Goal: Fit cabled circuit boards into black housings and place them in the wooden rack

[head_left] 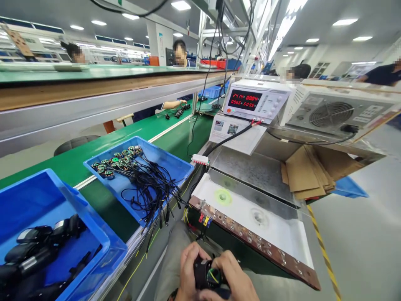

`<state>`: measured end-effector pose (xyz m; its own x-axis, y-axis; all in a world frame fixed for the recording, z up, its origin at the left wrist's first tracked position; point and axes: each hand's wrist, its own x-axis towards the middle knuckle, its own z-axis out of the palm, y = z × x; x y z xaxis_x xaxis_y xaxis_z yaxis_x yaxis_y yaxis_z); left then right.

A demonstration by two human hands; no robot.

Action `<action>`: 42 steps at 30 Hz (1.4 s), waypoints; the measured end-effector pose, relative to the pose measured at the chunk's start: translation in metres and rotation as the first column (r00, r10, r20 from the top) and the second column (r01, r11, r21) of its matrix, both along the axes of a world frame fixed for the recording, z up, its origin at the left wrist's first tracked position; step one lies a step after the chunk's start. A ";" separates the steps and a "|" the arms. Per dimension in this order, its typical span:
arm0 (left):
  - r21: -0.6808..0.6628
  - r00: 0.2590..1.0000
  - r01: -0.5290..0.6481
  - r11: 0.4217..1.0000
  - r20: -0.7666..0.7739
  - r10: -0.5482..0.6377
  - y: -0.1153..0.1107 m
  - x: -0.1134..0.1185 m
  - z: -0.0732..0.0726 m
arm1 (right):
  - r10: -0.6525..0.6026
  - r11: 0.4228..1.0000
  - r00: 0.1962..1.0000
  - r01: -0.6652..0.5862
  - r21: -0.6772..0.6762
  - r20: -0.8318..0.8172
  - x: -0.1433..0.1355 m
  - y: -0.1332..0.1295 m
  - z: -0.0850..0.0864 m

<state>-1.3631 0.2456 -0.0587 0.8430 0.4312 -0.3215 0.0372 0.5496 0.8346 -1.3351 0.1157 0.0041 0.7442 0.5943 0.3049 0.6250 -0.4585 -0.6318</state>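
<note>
Low in front of my lap, a black rounded housing (pixel 201 274) is held between both hands. A green round part with a yellow wire shows in its open end. My left hand (pixel 187 267) is wrapped round the housing's left side. From the right, my right hand (pixel 234 276) grips it, its fingers bent over the top by the opening. The underside is hidden by my palms. Just beyond my hands is the brown perforated strip (pixel 250 238) along a white fixture's edge, with small red, yellow and blue connectors (pixel 205 220) at its left end.
A blue tray (pixel 175 161) holds small wound motor parts with black cables (pixel 153 179) hanging over its edge. Another blue bin (pixel 108 238) holds black housings. A power supply (pixel 250 100) with red digits stands behind the white fixture (pixel 244 205). A co-worker's hand (pixel 175 103) is across the green belt.
</note>
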 end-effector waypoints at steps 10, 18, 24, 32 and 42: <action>0.172 0.997 0.046 0.984 0.046 -0.054 -0.022 0.045 0.003 | -0.156 0.985 0.975 0.164 0.044 -0.156 0.026 -0.010 0.018; 0.062 0.993 0.085 0.994 0.081 -0.090 -0.037 0.087 -0.008 | -0.262 0.964 0.931 0.267 -0.016 -0.254 0.071 -0.024 0.003; -0.235 0.967 0.242 0.941 0.142 -0.213 -0.040 0.099 -0.008 | -0.350 0.922 0.910 0.376 0.088 -0.222 0.089 -0.030 0.004; -0.519 0.988 0.147 0.842 0.117 -0.101 -0.052 0.096 -0.018 | -0.237 0.967 0.968 0.243 0.080 -0.078 0.080 -0.029 -0.016; -0.374 0.966 0.253 0.892 0.142 -0.215 -0.056 0.099 -0.031 | -0.420 0.903 0.894 0.430 0.029 -0.158 0.093 -0.025 -0.034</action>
<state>-1.2645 0.1896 -0.0896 0.9389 0.0763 -0.3358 0.1359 0.8138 0.5650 -1.2423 0.0903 -0.0297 0.9601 0.1951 0.2004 0.2790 -0.6174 -0.7355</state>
